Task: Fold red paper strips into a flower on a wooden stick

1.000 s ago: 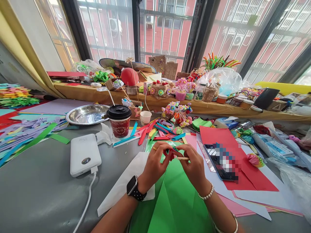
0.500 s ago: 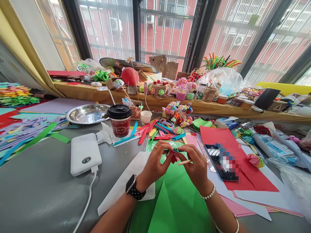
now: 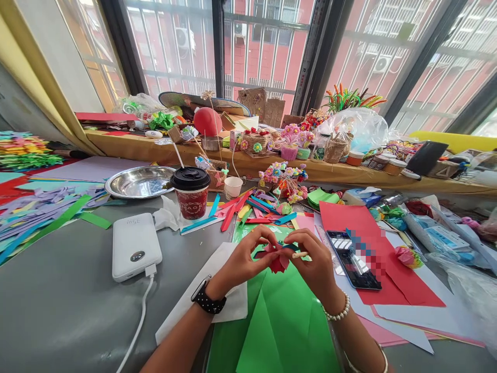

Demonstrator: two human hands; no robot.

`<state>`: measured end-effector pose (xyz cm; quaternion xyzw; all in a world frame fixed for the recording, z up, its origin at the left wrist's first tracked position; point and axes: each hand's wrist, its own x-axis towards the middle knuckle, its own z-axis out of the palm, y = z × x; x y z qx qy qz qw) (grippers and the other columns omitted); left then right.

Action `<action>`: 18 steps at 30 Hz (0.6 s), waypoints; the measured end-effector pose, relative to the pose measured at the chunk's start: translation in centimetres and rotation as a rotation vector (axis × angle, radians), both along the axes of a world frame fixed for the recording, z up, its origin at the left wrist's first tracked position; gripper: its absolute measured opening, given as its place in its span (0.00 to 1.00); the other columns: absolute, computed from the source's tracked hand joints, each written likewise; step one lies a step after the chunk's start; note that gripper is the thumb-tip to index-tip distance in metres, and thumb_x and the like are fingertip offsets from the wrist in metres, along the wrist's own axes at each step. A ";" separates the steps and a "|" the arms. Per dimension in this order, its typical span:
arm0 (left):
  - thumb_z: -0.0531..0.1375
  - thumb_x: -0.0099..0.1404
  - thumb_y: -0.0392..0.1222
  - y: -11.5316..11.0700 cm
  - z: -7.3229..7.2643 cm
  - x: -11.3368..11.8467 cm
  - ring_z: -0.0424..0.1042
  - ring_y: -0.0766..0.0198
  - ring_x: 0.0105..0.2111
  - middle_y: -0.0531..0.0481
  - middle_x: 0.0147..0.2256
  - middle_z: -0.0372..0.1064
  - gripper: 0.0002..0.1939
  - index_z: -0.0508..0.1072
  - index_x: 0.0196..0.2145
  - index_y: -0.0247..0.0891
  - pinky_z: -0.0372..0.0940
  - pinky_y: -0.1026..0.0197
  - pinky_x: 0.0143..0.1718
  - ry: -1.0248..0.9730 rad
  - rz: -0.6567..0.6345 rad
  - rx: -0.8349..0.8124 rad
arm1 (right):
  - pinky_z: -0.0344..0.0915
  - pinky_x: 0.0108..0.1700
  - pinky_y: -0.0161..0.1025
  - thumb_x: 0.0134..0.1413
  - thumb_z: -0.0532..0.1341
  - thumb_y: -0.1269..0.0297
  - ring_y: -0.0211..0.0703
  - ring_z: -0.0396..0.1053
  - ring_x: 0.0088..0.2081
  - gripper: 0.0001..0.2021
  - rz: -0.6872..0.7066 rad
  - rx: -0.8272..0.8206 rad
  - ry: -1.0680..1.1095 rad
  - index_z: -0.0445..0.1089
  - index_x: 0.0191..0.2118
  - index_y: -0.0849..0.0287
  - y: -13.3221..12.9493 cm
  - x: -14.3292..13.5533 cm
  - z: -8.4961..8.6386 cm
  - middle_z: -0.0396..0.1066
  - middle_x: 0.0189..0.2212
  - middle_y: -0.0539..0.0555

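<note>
A small red paper flower (image 3: 279, 263) with green and blue paper at its top is held between my two hands, above a green paper sheet (image 3: 277, 316). My left hand (image 3: 248, 259) pinches it from the left, thumb and fingers closed on its side. From the right, my right hand (image 3: 312, 259) grips its blue-green strip (image 3: 288, 246) with thumb and fingertips. A thin pale wooden stick (image 3: 300, 255) also sits in the right hand, poking out toward the left. My fingers hide part of the flower.
At left lie a white power bank (image 3: 136, 246) with a cable, a lidded paper cup (image 3: 191, 194) and a metal plate (image 3: 140, 181). Paper strips (image 3: 248, 207) are scattered beyond my hands. A phone (image 3: 354, 261) rests on red paper (image 3: 407, 280) at right. Crafts line the sill (image 3: 252, 168).
The red flower has turned and shows more of its petals below my fingers. My left wrist has shifted slightly left, and the right wrist a little right.
</note>
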<state>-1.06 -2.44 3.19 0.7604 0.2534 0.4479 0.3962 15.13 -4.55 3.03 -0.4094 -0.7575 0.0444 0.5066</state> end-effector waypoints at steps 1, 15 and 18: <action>0.55 0.57 0.38 0.0 0.0 0.0 0.65 0.64 0.35 0.49 0.32 0.62 0.05 0.63 0.34 0.38 0.64 0.59 0.38 -0.008 -0.006 -0.006 | 0.63 0.28 0.35 0.49 0.58 0.66 0.39 0.65 0.29 0.02 0.011 -0.011 0.001 0.64 0.30 0.57 0.0 0.1 0.1 0.66 0.27 0.52; 0.56 0.57 0.36 0.2 0.0 -0.2 0.64 0.66 0.34 0.50 0.32 0.61 0.05 0.63 0.33 0.38 0.63 0.60 0.40 -0.003 -0.061 -0.064 | 0.55 0.23 0.33 0.46 0.60 0.69 0.35 0.57 0.22 0.05 0.033 -0.082 0.020 0.62 0.31 0.57 0.0 0.2 0.1 0.63 0.27 0.50; 0.56 0.56 0.36 0.1 0.1 -0.2 0.63 0.67 0.34 0.51 0.32 0.60 0.05 0.63 0.32 0.38 0.62 0.61 0.39 -0.009 -0.060 -0.075 | 0.55 0.23 0.32 0.46 0.59 0.69 0.34 0.56 0.23 0.04 0.035 -0.092 0.027 0.62 0.30 0.57 -0.1 0.2 0.2 0.62 0.27 0.50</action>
